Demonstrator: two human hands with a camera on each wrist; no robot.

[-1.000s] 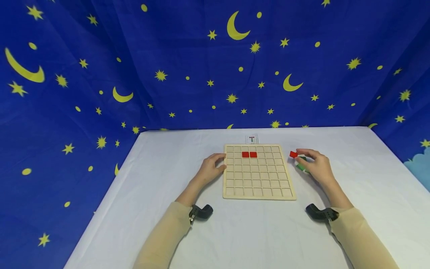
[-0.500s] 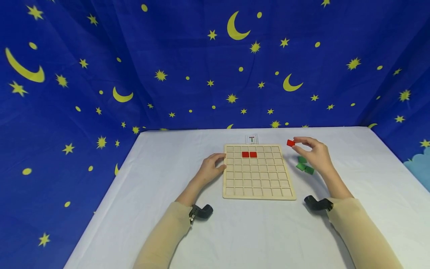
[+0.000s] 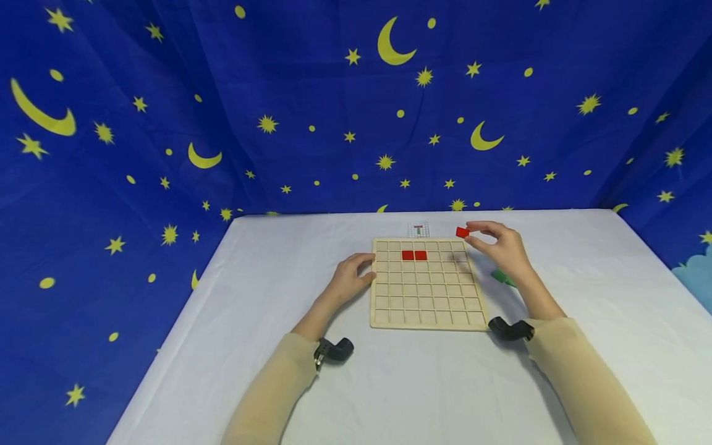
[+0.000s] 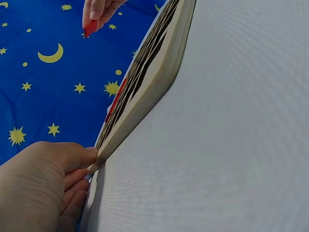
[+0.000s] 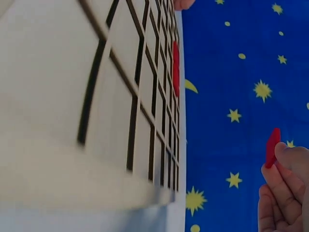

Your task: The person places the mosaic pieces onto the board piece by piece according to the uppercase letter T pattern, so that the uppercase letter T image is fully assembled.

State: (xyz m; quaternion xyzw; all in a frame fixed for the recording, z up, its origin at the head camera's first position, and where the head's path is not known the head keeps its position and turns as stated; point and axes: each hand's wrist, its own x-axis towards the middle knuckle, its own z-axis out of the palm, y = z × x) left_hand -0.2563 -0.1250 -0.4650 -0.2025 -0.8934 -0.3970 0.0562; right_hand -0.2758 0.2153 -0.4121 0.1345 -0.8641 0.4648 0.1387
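Note:
My right hand [image 3: 499, 250] pinches a red square tile [image 3: 462, 232] between thumb and fingertips, raised near the far right corner of a wooden grid board [image 3: 428, 303]. The right wrist view shows the same held tile [image 5: 273, 147] seen almost edge-on. Two red tiles [image 3: 414, 255] sit side by side in the board's second row from the back. My left hand [image 3: 349, 278] rests at the board's left edge, thumb and fingertips touching the rim. In the left wrist view, the left thumb [image 4: 79, 155] lies against that rim.
Green tiles [image 3: 503, 277] lie on the white tabletop [image 3: 423, 383] right of the board, partly hidden by the right hand and wrist. Behind the board's far edge lies a small printed grid card [image 3: 418, 230]. A blue star-patterned cloth [image 3: 311, 80] hangs behind the table.
My right hand has lifted the red tile away from the green tiles and carried it left and toward the back, to the board's far right corner. The left hand stays in place.

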